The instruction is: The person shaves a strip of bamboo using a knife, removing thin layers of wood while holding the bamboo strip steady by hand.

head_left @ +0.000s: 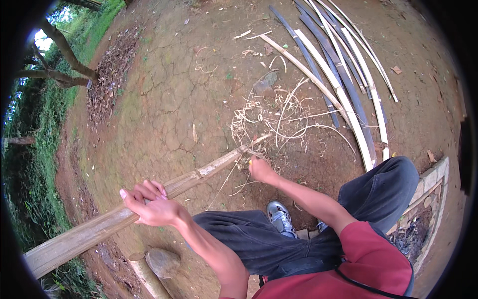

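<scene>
A long split bamboo pole [199, 172] runs from the lower left, wide end nearest me, to a narrow tip among the shavings. My left hand [152, 205] is closed around its middle, fingers and thumb bent over it. Beside the narrow end, my right hand [263, 171] is closed in a fist. A small yellowish bit shows at its fingers, but what it grips is mostly hidden. Thin curled bamboo shavings [244, 122] lie heaped on the soil beyond the tip.
Several long bamboo strips [331, 70], pale and dark, lie at the far right. A stone [163, 263] and a short log [148, 279] sit at lower left. My shoe [281, 219] rests near the shavings. A brick-edged bed [432, 182] is at right; a tree [69, 55] stands left.
</scene>
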`<state>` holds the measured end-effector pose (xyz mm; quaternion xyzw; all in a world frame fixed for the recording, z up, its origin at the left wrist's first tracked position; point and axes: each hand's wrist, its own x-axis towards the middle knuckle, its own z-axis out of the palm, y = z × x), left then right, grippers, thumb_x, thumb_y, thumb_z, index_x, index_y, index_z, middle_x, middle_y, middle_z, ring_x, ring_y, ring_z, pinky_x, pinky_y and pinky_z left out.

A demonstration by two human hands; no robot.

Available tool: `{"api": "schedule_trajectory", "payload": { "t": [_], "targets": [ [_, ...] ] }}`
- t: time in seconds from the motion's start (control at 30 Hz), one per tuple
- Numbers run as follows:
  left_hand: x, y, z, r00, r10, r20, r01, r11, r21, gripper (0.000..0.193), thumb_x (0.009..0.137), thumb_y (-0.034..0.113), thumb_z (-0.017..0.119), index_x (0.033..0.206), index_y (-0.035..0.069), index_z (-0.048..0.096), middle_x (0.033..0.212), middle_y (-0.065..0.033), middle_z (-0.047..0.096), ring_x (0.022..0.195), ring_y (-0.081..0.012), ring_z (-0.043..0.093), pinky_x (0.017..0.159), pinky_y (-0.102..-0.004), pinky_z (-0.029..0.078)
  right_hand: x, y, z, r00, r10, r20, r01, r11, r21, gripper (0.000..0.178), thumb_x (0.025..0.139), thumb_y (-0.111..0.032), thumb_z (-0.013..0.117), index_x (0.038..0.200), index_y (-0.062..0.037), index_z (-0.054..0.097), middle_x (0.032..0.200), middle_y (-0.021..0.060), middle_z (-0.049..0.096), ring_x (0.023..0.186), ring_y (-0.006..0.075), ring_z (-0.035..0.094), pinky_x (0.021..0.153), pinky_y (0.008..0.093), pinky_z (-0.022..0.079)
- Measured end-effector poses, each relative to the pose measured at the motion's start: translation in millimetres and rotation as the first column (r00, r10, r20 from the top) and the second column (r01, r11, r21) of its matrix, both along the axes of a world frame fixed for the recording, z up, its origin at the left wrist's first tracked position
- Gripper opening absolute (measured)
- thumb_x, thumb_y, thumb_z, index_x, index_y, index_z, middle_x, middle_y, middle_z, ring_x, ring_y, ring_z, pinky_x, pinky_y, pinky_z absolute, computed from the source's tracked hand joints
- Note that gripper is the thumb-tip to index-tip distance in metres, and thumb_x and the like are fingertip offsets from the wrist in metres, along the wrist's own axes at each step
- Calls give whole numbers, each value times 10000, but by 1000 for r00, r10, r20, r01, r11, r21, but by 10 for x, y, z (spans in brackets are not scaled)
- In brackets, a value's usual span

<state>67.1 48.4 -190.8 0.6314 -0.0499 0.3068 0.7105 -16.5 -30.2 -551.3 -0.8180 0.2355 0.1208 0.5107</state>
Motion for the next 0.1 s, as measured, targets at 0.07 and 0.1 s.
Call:
{"api": "schedule_trajectory", "payload": {
  "t": [0.07,0.1],
  "targets": [
    [15,84,-30,999,37,-10,-36,999,30,428,977,298,428,612,168,246,480,31,183,406,-66,155,342,-240,174,-53,64,257,988,47,-146,-51,999,-21,336,898,-160,502,1177,-6,397,908,307,635,833,426,643,702,482,522],
    [15,81,-30,998,57,-20,-56,997,45,430,975,305,430,612,169,245,476,28,189,405,-67,158,337,-244,181,-70,47,310,975,57,-215,-66,997,-34,438,892,-173,519,1269,-24,353,960,317,631,905,414,646,754,474,524]
  ]
}}
